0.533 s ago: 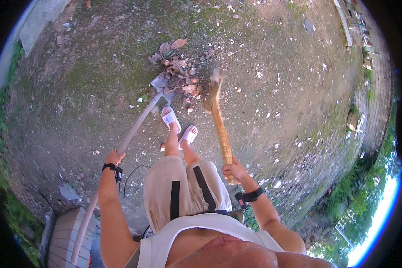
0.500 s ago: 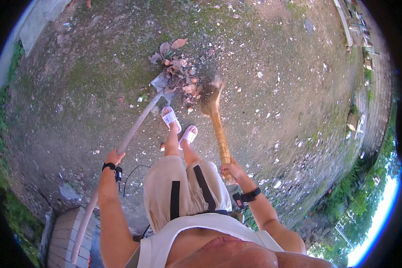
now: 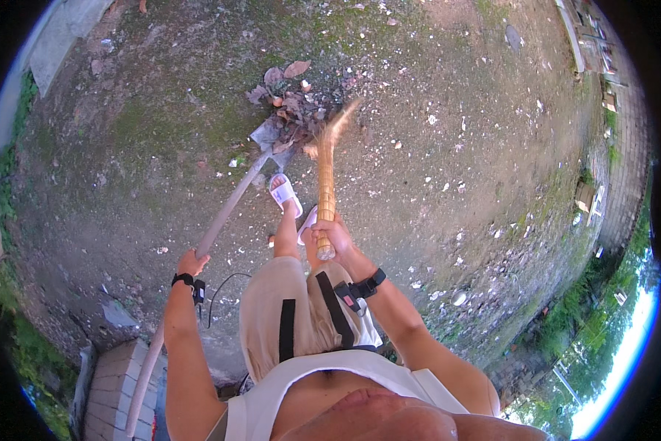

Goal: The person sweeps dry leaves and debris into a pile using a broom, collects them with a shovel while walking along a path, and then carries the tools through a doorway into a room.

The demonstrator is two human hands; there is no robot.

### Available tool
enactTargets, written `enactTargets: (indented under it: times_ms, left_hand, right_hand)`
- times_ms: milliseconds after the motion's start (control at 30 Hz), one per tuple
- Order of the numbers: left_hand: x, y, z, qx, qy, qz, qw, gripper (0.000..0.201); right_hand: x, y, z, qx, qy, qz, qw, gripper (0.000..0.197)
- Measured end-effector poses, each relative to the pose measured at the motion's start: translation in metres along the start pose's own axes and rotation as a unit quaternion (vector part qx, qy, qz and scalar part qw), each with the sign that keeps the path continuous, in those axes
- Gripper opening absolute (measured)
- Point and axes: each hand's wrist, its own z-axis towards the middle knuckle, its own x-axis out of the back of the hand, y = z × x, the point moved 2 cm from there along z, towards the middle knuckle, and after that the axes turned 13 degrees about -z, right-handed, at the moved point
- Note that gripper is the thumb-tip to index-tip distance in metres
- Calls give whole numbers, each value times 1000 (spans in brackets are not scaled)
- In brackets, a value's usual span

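Observation:
My left hand (image 3: 191, 263) is closed round the long wooden handle of a shovel (image 3: 235, 195). The shovel's grey blade rests on the ground just ahead of my feet. A heap of dry brown leaves (image 3: 292, 114) lies on and beyond the blade. In my right hand (image 3: 333, 237) is a short straw broom (image 3: 326, 173), gripped near the end of its bound yellow handle. Its bristles, blurred by motion, reach the right side of the heap and partly hide it.
I stand in white slides (image 3: 284, 193) close behind the blade. Mossy dirt ground (image 3: 433, 184) is strewn with pale bits. A stack of grey blocks (image 3: 113, 386) stands at the lower left. A brick-paved strip (image 3: 628, 158) runs along the right.
My right hand has swung left and a little forward with the broom, bringing its bristles against the leaves. The shovel and my left hand have hardly moved.

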Motion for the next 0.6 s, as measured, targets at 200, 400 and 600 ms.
enactTargets:
  times_ms: [200, 400, 600]
  left_hand:
    - [1, 4, 5, -5, 7, 10, 1000, 56]
    - [4, 40, -8, 53, -53, -35, 997, 55]
    - [-13, 1, 0, 22, -6, -13, 1000, 54]
  right_hand:
    - [24, -18, -6, 59, 22, -169, 984, 57]
    - [110, -33, -31, 59, 112, -298, 946, 64]
    - [195, -48, -71, 25, 231, -383, 894, 64]
